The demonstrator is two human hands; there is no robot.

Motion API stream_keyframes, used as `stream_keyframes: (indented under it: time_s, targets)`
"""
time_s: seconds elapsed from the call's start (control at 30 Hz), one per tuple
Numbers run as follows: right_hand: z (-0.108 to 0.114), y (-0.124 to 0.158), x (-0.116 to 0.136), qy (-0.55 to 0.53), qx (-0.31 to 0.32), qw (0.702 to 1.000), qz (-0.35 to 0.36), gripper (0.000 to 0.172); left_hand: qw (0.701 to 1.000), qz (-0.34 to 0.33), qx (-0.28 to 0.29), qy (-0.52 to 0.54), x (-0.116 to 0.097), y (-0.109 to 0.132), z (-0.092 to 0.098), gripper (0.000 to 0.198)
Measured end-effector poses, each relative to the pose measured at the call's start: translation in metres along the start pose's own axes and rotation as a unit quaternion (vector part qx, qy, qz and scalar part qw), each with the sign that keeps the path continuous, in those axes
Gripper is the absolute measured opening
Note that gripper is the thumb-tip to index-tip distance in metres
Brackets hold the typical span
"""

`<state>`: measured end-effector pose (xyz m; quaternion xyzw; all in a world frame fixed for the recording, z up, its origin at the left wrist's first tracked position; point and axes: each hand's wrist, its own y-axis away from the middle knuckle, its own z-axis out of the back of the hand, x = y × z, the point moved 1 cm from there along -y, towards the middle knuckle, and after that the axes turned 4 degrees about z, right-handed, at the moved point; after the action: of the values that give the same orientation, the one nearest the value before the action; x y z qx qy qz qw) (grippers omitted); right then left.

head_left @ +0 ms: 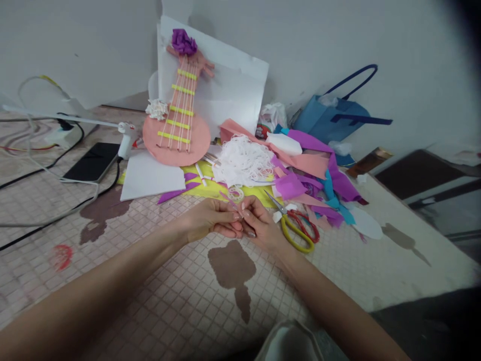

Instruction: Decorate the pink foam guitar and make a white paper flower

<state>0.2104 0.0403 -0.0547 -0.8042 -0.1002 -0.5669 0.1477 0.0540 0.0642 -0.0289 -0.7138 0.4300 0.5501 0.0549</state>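
Observation:
My left hand [212, 219] and my right hand [259, 223] meet over the tiled floor, fingertips pinched together on a thin pink-purple strip [230, 199] that sticks up between them. A small roll of clear tape [236, 193] lies just beyond the fingertips. Scissors [296, 225] with red and yellow handles lie right of my right hand. Behind them are a heap of white thread [242, 161] and coloured paper scraps [311, 175]. A pink paper guitar [180, 120] with yellow frets and a purple flower leans on white boards.
A white glue gun [127, 138] and a black phone [92, 161] lie at the left among cables [45, 170]. A blue bag [334, 118] stands against the wall. White sheets [150, 176] lie in front of the guitar. Brown patches mark the tiles.

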Motion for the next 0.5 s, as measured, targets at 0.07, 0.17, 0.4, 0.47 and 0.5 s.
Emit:
stream_keyframes:
  time_s: [0.07,0.17,0.4,0.47,0.5]
  targets:
    - [-0.0001,0.0007,-0.0011,0.001,0.007,1.000,0.000,0.024,1.000,-0.001,0.005,-0.008,0.0003,0.0004,0.0000,0.017]
    - [-0.0004,0.0015,-0.0025,0.011,0.015,1.000,0.004,0.023,1.000,0.003,-0.001,-0.014,0.0007,0.0004,0.0004,0.017]
    - [-0.0033,0.0006,0.0027,-0.032,0.016,0.999,0.011,0.020,0.998,0.010,0.056,-0.006,-0.0061,0.0018,0.0021,0.020]
    - [-0.0040,0.0001,0.0042,-0.051,0.017,0.999,0.006,0.021,0.997,0.007,0.071,-0.001,-0.0078,0.0022,0.0030,0.019]
    - [-0.0042,-0.0002,0.0045,-0.054,0.020,0.998,0.002,0.021,0.997,0.005,0.073,-0.001,-0.0080,0.0023,0.0035,0.018]
